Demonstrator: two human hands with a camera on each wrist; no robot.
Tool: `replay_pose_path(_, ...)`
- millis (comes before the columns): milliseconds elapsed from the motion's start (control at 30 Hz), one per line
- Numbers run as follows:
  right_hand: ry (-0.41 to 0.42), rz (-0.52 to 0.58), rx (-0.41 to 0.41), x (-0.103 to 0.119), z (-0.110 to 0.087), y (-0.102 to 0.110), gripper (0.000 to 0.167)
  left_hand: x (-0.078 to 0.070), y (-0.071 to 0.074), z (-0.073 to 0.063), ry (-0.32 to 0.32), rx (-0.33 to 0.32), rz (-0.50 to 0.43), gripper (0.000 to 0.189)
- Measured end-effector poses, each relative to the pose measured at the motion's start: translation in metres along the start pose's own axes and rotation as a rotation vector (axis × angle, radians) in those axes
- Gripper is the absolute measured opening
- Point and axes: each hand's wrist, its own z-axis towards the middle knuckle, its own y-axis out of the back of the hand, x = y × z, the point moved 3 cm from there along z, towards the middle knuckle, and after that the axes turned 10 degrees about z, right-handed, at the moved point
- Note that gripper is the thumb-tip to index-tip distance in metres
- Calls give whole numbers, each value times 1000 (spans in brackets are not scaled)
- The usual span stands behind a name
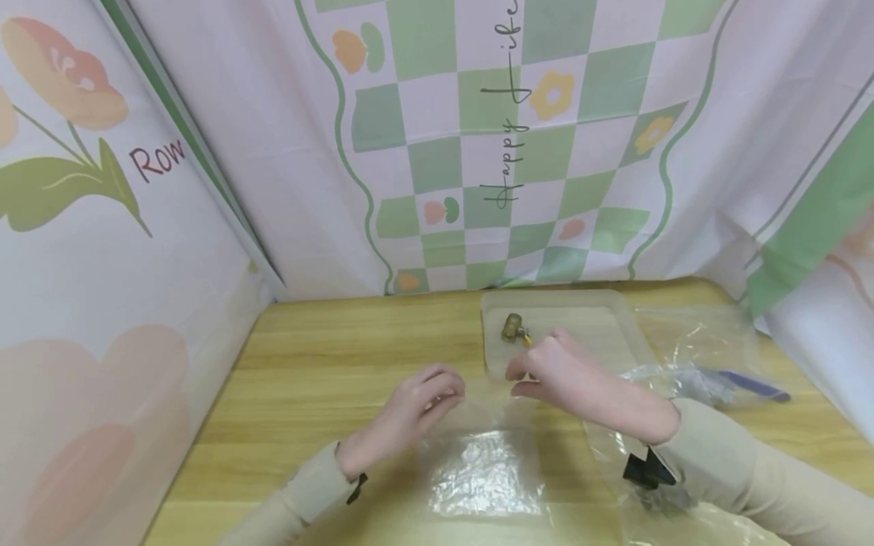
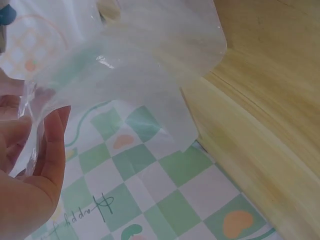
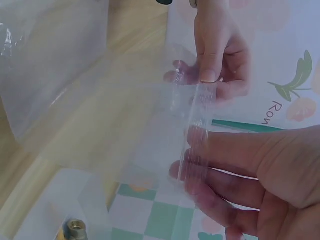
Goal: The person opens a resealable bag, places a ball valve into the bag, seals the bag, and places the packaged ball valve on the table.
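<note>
A clear zip-lock bag point(image 1: 486, 472) hangs between my two hands above the wooden table, its zip edge upward in the head view. My left hand point(image 1: 418, 406) pinches the left end of that edge, thumb against fingers. My right hand point(image 1: 570, 379) pinches the other end; in the right wrist view, thumb and fingertips point(image 3: 197, 142) lie on the ridged zip strip point(image 3: 200, 117). The bag's film looks see-through, with nothing showing inside. Beyond my right hand, a brass fitting point(image 1: 512, 327) with a bit of yellow beside it rests in a shallow translucent tray point(image 1: 580, 318).
At the right of the table, more clear plastic bags point(image 1: 710, 341) lie spread, partly beneath my right forearm. A dark blue slender object point(image 1: 754, 385) lies among them. A checkered curtain point(image 1: 505, 152) hangs behind the table, and a flowered cloth point(image 1: 116, 303) lines the left side.
</note>
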Motion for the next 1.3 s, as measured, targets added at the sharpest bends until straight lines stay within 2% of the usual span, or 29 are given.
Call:
replay_pose_path(133, -25, -18, -23, -4, -1, 1, 13, 2, -1, -1, 31, 11, -15, 13)
replay_pose_path(267, -7, -21, -74, -7, -2, 1, 15, 3, -1, -2, 66, 29, -32, 12)
replay_pose_path(367, 13, 14, -75, -10, -3, 0, 14, 3, 0, -2, 104, 44, -46, 11)
replay_pose_path(533, 0, 223, 62, -15, -4, -2, 6, 3, 1, -3, 144, 58, -64, 11)
replay_pose_path(633, -46, 356, 150, -17, -4, -3, 3, 2, 1, -4, 145, 52, -74, 11)
replay_pose_path(800, -116, 460, 228, -22, -5, -5, 4, 3, 1, -4, 143, 49, -62, 11)
replay_pose_path(1033, -130, 490, 235, -23, -5, -4, 2, 3, 1, -4, 131, 50, -67, 15)
replay_pose_path(1300, -145, 447, 189, -24, -5, -3, 7, 4, 4, -5, 109, 37, -62, 11)
